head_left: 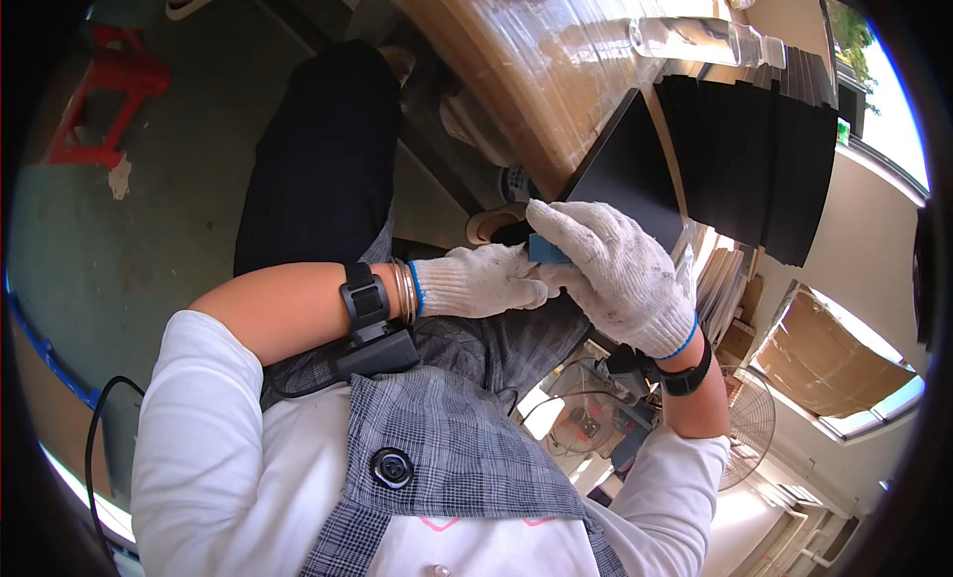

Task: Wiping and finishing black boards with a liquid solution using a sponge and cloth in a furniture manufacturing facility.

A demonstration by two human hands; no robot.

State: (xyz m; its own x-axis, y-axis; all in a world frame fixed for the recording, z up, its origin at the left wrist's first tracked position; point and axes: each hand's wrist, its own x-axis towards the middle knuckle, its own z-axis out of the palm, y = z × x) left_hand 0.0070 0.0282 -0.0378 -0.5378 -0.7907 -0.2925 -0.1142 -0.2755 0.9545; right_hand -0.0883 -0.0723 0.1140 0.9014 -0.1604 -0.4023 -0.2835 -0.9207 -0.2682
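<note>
Blue piece (544, 250) partly hidden between left hand (481, 280) and right hand (623, 269).

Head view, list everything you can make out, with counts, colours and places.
small block: one, blue, between the gloved hands
panels: several, black, right of centre
bottle: one, clear, upper right
table: one, light brown, top centre
stool: one, red, upper left
fan: at least one, grey, lower right
cable: one, black, lower left
apron: one, grey check, lower centre
wrist straps: two, black, one per wrist
left hand: one, white glove, centre
right hand: one, white glove, right of centre
</note>
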